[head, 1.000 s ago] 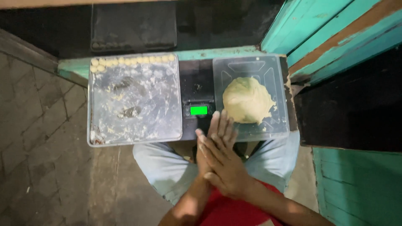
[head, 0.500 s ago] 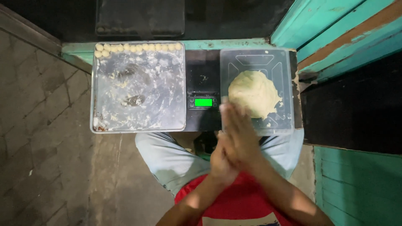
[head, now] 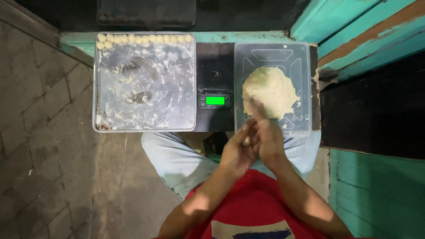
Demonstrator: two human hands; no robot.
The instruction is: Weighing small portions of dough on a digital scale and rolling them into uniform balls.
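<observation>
A small dough piece [head: 246, 141] sits pinched between the palms, the left hand [head: 237, 152] cupped beneath and the right hand [head: 268, 139] pressed over it, just near of the clear container [head: 305, 88] holding the dough mound [head: 270, 90]. Half a second earlier, the palms were flatter together.
</observation>
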